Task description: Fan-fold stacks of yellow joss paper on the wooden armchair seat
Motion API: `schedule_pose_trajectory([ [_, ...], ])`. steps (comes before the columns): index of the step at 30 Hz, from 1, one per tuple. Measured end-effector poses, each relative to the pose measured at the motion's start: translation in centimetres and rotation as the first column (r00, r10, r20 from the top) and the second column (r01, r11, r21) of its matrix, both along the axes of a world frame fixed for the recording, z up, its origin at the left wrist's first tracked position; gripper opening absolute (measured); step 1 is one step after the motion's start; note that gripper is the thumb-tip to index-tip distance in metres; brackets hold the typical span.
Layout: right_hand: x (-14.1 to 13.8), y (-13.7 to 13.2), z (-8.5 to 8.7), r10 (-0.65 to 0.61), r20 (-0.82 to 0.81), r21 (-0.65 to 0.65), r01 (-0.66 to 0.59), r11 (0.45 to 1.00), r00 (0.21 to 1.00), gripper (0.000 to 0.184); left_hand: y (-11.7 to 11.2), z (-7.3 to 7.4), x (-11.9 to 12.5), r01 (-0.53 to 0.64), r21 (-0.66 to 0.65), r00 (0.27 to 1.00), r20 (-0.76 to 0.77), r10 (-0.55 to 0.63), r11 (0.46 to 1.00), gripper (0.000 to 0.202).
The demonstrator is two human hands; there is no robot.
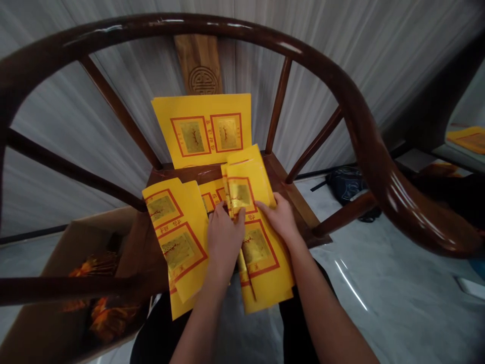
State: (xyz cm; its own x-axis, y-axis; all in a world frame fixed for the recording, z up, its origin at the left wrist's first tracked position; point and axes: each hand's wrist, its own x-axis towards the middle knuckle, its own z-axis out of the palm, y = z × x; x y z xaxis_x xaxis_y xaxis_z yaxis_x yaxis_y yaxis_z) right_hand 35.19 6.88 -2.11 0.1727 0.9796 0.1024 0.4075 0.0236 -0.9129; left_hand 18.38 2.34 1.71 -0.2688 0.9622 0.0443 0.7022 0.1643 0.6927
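Yellow joss paper with gold foil squares and red borders lies in front of me, its left side folded or rolled over in layers. My left hand is closed on that folded left edge, the thumb pressing on top. At the right edge, my right hand grips the same joss paper, thumb above and the other fingers mostly hidden. Left of my hands is another stack of joss paper, slightly fanned. A third stack leans upright against the chair back. Part of a further sheet shows between them.
All this is on the seat of a dark wooden armchair, its curved rail arching round the papers. A cardboard box with red-orange bundles stands at left. A dark bag lies on the floor at right.
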Motion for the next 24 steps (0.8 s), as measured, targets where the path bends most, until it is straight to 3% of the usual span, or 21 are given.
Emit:
schedule_pose_trajectory([
  [2,-0.8,0.4,-0.7,-0.064,0.255,0.042,0.055,0.998,0.965,0.050,0.0,-0.4,-0.1,-0.030,-0.034,0.991,-0.129,0.026,0.999,0.062],
  [4,-1.6,0.5,-1.1,-0.080,0.399,0.054,0.063,0.997,0.914,0.058,0.1,-0.5,-0.4,-0.057,-0.127,0.990,-0.138,0.039,0.990,0.064],
  [7,-2.2,0.3,-1.0,-0.052,0.444,0.024,0.046,0.999,0.895,0.055,0.6,-0.3,-1.3,-0.039,-0.228,0.999,0.013,0.043,0.973,0.056],
  [9,-2.0,0.2,-0.6,-0.036,0.389,0.004,0.038,0.999,0.920,0.051,0.9,-0.1,-1.8,0.047,-0.170,0.979,0.202,-0.012,0.984,0.044],
  [11,-1.4,0.0,0.0,-0.030,0.243,-0.014,0.035,0.999,0.970,0.054,0.8,0.3,-1.8,0.166,-0.026,0.915,0.376,-0.144,0.986,0.034],
  [13,-0.6,-0.4,0.7,0.008,-0.036,-0.038,-0.009,0.999,0.999,0.059,0.4,1.1,-1.3,0.267,0.145,0.830,0.469,-0.303,0.953,0.031],
  [14,-0.2,-0.6,1.1,0.048,-0.207,-0.049,-0.059,0.997,0.977,0.061,0.0,1.6,-0.9,0.299,0.219,0.788,0.492,-0.370,0.929,0.029],
  [17,0.9,-1.4,2.0,0.197,-0.609,-0.055,-0.288,0.956,0.769,0.059,-1.1,3.5,-0.2,0.337,0.306,0.728,0.515,-0.452,0.890,0.025],
  [19,1.2,-1.9,2.3,0.228,-0.712,-0.052,-0.374,0.926,0.664,0.053,-1.5,4.6,-1.0,0.352,0.285,0.770,0.452,-0.449,0.891,0.031],
  [21,1.1,-2.1,2.3,0.210,-0.750,-0.047,-0.367,0.929,0.627,0.046,-1.7,5.1,-3.7,0.244,0.262,0.882,0.340,-0.326,0.934,0.041],
  [22,0.9,-2.2,2.3,0.197,-0.759,-0.048,-0.355,0.934,0.620,0.043,-1.8,5.0,-5.5,0.083,0.267,0.944,0.286,-0.161,0.960,0.046],
  [23,0.6,-2.2,2.3,0.190,-0.767,-0.053,-0.356,0.933,0.613,0.042,-1.8,4.8,-7.6,-0.140,0.256,0.975,0.205,0.088,0.957,0.048],
  [24,0.3,-2.1,2.3,0.192,-0.775,-0.060,-0.373,0.926,0.602,0.041,-1.9,4.3,-9.6,-0.319,0.198,0.947,0.099,0.305,0.927,0.046],
])
